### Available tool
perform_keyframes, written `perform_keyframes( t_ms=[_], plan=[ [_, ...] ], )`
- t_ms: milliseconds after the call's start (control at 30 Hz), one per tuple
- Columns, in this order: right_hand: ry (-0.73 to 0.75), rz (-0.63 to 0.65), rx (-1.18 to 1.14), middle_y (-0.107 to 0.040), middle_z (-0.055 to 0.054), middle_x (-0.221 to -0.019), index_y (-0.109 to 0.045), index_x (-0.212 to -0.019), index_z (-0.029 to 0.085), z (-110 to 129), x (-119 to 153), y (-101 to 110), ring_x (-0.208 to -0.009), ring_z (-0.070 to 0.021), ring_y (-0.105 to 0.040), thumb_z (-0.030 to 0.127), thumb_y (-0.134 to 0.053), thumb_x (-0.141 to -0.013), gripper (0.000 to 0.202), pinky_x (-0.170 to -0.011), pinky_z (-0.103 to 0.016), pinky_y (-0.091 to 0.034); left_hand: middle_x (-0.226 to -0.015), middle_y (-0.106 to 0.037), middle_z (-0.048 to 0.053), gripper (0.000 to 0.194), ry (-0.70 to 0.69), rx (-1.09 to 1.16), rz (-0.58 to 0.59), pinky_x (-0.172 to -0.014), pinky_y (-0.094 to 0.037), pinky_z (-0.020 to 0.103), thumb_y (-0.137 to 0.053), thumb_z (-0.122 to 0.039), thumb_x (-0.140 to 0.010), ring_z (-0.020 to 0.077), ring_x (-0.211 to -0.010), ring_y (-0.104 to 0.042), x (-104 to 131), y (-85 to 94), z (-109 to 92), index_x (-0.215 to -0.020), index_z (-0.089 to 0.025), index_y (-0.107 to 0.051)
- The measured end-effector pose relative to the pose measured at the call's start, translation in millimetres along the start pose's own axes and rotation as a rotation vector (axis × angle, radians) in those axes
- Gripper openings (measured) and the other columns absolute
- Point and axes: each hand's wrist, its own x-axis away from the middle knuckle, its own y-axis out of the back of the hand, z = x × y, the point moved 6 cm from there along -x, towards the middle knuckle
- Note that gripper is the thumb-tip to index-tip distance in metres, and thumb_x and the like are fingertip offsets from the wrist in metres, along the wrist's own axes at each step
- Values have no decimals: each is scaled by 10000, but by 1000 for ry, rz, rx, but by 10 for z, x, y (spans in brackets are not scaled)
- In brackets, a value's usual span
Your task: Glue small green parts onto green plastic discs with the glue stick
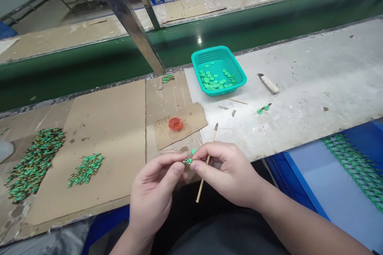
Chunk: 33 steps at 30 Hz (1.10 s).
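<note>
Between the fingertips of both hands is a small green figure-like piece (188,161) with darker and light spots. My left hand (157,185) pinches its left end, thumb against fingers. On the other side, my right hand (229,167) holds its right end with thumb and index finger. A thin wooden stick tool (201,185) with a grey tip also lies in the right hand, slanting past the fingers; whether the tip is bristle or metal I cannot tell. Just behind the fingertips a green disc (194,151) is partly visible. A small red cup (175,124) stands farther back on cardboard.
A turquoise basket (243,81) holds several green discs. To its right lie a wrapped-handle cutter (269,84) and green discs with dark bits (260,110). Piles of small green-and-brown pieces (37,163) (85,169) sit at left. A metal post (131,24) rises behind.
</note>
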Motion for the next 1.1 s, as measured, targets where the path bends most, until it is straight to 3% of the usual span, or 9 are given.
perform_keyframes(
  t_ms=[167, 300, 400, 500, 667, 833, 900, 1000, 1100],
  plan=[
    [22, 2, -36, -805, 9, -812, -807, -923, 224, -13, 6, -35, -679, -138, -681, 258, -810, -1021, 104, -615, -256, -548, -948, -850, 41, 243, 11, 27, 45, -614, -663, 184, -1035, -544, -934, 123, -688, -771, -18, 28, 63, -944, -313, -962],
    [3, 17, -39, -792, 10, -812, -824, -965, 222, -48, 30, -23, -702, -145, -705, 299, -818, -1043, 110, -642, -260, -582, -903, -824, 53, 275, 9, 1, 85, -605, -681, 248, -1023, -576, -932, 180, -726, -796, -34, 64, 91, -937, -309, -956],
    [72, 57, -45, -895, -53, -1081, -835, -1219, 229, -20, 84, 91, -962, -205, -854, 256, -686, -1102, 192, -858, -334, -714, -940, -834, 51, 275, -44, -67, 34, -636, -674, 233, -993, -573, -962, 158, -717, -782, -86, 183, 76, -945, -303, -944],
    [129, 13, 55, -906, -80, -1270, -791, -1374, 250, -3, 123, 304, -1181, -235, -885, 205, -554, -1159, 323, -1046, -405, -736, -996, -868, 60, 162, -113, -227, 1, -833, -706, 238, -970, -464, -984, 189, -915, -838, -155, 266, 49, -936, -311, -943],
    [286, -166, 447, -804, -8, -998, -681, -1360, 283, 31, 65, 508, -865, -187, -814, 151, -537, -1193, 257, -818, -353, -692, -1038, -913, 70, 144, -128, -446, 75, -921, -741, 365, -896, -447, -1006, 266, -982, -872, -218, 189, 115, -963, -324, -959],
    [371, -182, 461, -635, 88, -806, -430, -1580, 303, 38, -32, 450, -708, -183, -714, 134, -572, -1182, 455, -743, -359, -649, -1067, -928, 54, 170, -95, -490, 85, -881, -745, 358, -892, -499, -1012, 262, -971, -885, -211, 149, 175, -1004, -346, -966],
    [336, -177, 447, -742, 51, -885, -472, -1536, 293, 28, -50, 450, -755, -180, -762, 157, -571, -1203, 373, -763, -354, -663, -1056, -928, 44, 170, -80, -497, 80, -855, -743, 345, -899, -504, -1006, 255, -947, -885, -205, 147, 178, -996, -348, -965],
    [326, -179, 490, -849, -22, -1066, -621, -1270, 283, 21, -40, 470, -931, -193, -844, 222, -573, -1240, 84, -845, -348, -688, -1072, -930, 18, 137, -83, -521, 78, -865, -732, 320, -908, -489, -1011, 234, -954, -881, -189, 132, 176, -1006, -364, -966],
    [401, -196, 547, -852, -31, -1083, -673, -1165, 279, 16, -3, 482, -1009, -212, -859, 233, -577, -1240, 130, -926, -364, -709, -1098, -933, 10, 147, -103, -565, 65, -882, -728, 326, -903, -496, -1029, 237, -979, -878, -166, 116, 183, -1026, -363, -966]
  ],
)
